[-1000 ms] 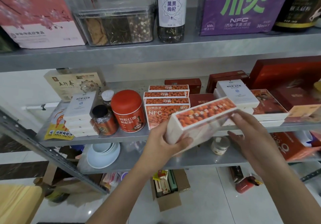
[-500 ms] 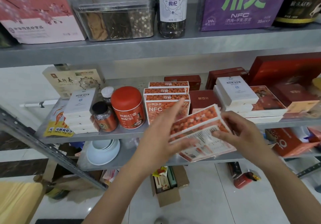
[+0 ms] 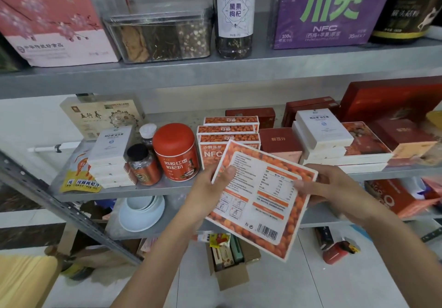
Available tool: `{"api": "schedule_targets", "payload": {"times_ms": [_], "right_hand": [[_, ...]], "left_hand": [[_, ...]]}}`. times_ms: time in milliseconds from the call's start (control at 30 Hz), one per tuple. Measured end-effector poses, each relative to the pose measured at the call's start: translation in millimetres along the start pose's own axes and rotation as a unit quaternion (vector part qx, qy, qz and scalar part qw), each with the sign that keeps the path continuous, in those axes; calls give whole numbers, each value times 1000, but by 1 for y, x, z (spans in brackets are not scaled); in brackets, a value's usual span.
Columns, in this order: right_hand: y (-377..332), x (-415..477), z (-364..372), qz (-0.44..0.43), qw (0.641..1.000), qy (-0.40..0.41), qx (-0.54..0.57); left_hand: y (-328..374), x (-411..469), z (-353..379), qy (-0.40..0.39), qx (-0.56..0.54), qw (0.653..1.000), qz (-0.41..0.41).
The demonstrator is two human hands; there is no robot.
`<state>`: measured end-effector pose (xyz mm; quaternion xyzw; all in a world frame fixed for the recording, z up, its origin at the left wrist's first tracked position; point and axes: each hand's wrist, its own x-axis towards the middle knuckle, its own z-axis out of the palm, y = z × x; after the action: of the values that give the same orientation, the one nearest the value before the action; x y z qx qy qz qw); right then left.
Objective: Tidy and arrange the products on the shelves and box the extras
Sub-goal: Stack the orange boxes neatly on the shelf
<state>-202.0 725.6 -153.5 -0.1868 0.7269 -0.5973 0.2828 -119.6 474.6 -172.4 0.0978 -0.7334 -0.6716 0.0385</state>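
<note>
The flat orange box (image 3: 260,200), printed with berries, was tilted with its back facing up, showing a white label panel and barcode, pinched between the left hand (image 3: 205,188) and right hand (image 3: 334,188) before a row of matching boxes (image 3: 229,130) on the middle shelf (image 3: 134,191).

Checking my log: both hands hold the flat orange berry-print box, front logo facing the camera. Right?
No. In the head view the left hand and right hand hold the flat orange berry-print box, but its barcoded back label faces the camera.
</note>
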Motion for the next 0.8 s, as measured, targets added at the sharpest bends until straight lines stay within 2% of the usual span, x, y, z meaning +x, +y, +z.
{"api": "schedule_targets", "payload": {"times_ms": [67, 100, 167, 200, 233, 300, 333, 367, 433, 467, 533, 567, 600, 667, 700, 767, 800], "right_hand": [[-2, 1, 6, -5, 999, 44, 15], [-4, 0, 10, -8, 998, 63, 21], [-8, 1, 16, -9, 994, 103, 36], [-9, 1, 20, -10, 991, 128, 42], [-12, 2, 24, -10, 987, 153, 48], [-18, 3, 31, -17, 978, 201, 56], [-20, 4, 35, -23, 972, 226, 52], [-24, 5, 39, -25, 968, 245, 50], [-29, 4, 47, -24, 966, 248, 64], [-30, 4, 50, -29, 967, 241, 75], [-33, 1, 52, -47, 977, 200, 62], [-36, -1, 48, -58, 984, 160, 44], [-36, -4, 43, -74, 990, 116, 21], [-36, -9, 29, -126, 987, 79, -58], [-33, -11, 21, -166, 970, 111, -137], [-27, -10, 7, -227, 911, 171, -299], [-24, -9, 4, -238, 896, 157, -340]], "left_hand": [[1, 2, 3, 5, 47, 999, -16], [3, 2, 4, 21, 124, 992, 7], [9, -4, 8, 92, 326, 936, 94], [14, -11, 13, 107, 367, 913, 144], [20, -18, 20, 79, 374, 909, 164], [28, -34, 39, -29, 361, 919, 155], [27, -39, 49, -70, 389, 908, 140], [26, -43, 58, -81, 437, 886, 133], [26, -47, 68, -40, 533, 831, 152], [31, -49, 69, -30, 548, 823, 146], [33, -48, 64, -8, 536, 829, 158], [28, -46, 57, -12, 496, 848, 185], [25, -44, 46, -22, 434, 881, 187], [20, -43, 25, -107, 222, 963, 111], [19, -41, 16, -120, 145, 978, 89], [16, -40, 1, -131, 68, 985, 85], [16, -40, -3, -150, 44, 984, 89]]}}
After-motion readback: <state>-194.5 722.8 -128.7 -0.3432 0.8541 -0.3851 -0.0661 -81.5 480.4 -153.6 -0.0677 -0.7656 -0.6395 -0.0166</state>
